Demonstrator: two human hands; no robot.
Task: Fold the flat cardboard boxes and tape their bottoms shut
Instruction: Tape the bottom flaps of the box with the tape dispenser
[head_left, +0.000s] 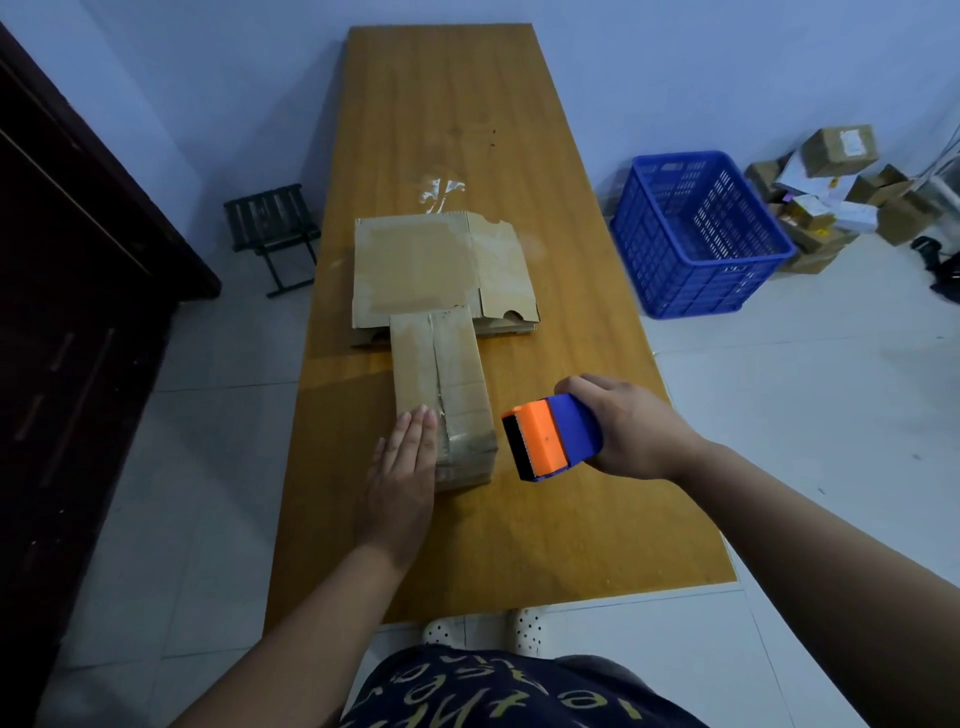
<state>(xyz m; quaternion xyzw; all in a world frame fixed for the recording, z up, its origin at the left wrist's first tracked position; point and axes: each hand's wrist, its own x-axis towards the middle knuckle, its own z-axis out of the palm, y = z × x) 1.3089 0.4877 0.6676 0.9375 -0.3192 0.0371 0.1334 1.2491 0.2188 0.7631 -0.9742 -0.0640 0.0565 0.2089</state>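
A long folded cardboard box (441, 374) lies on the wooden table (545, 519), a strip of clear tape running along its top seam. My left hand (402, 473) lies flat with straight fingers on the box's near left corner. My right hand (631, 431) grips a blue and orange tape dispenser (550, 439), held just right of the box's near end and a little above the table. Behind the box sits a stack of flat cardboard boxes (441, 265).
A blue plastic crate (696, 234) stands on the floor right of the table, with a heap of small parcels (831, 192) beyond it. A small dark folding stool (272, 228) is on the left, next to a dark wooden cabinet (62, 260).
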